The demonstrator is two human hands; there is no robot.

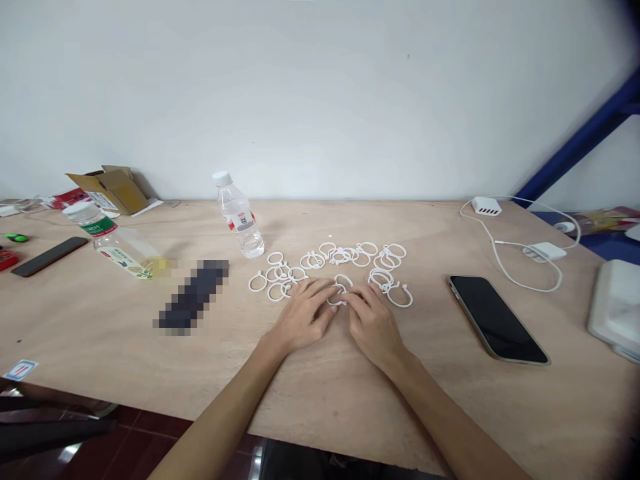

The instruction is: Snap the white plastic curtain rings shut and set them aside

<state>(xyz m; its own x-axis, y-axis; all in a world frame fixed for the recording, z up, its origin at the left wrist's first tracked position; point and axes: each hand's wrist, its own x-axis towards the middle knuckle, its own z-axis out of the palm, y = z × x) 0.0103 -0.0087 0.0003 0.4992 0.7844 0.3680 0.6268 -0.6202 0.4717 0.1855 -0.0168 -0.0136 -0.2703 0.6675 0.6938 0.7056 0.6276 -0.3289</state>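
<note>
Between my two hands is a white plastic ring with a small eyelet, like a curtain ring point(338, 303), low over the table. My left hand point(306, 312) has its fingers curled at the ring's left side, thumb below. My right hand point(373, 323) meets the ring from the right with its fingertips. Parts of the ring are hidden behind the fingers. Just beyond them lies another white ring point(344, 276). More loose white rings point(257, 283) spread in an arc to the left, behind and to the right point(400, 295), some overlapping.
On the wooden table point(320, 393) a clear water bottle point(240, 217) stands behind the rings. Leftward are a labelled bottle point(113, 243), a pixelated dark object point(193, 297) and an opened carton point(117, 190). Rightward lie a phone point(497, 320), a white charger point(486, 206) and cable.
</note>
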